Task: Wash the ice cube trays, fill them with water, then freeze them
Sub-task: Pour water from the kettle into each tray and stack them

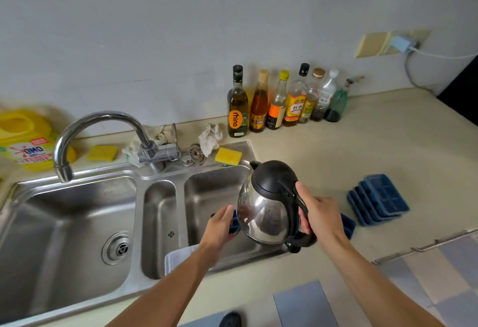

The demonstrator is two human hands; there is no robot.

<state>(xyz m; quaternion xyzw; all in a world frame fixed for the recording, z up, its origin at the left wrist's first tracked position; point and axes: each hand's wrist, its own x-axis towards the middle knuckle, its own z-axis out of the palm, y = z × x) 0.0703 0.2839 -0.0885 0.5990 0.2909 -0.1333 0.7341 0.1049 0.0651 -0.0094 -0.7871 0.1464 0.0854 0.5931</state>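
Gripping a steel kettle's (pixel 269 207) black handle with curled fingers, the right hand (pixel 320 215) holds it over 1 blue ice cube tray (pixel 234 226), whose end the left hand (pixel 222 223) clasps at the sink (pixel 214 171) edge, near a stack of trays (pixel 377 200) on the counter (pixel 388 145).

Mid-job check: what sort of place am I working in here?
Likely a home kitchen: a steel double sink with a faucet, oil and sauce bottles along the wall, and a kettle.

Home kitchen: double steel sink (pixel 77 223), condiment bottles (pixel 282 101), countertop (pixel 388 145).
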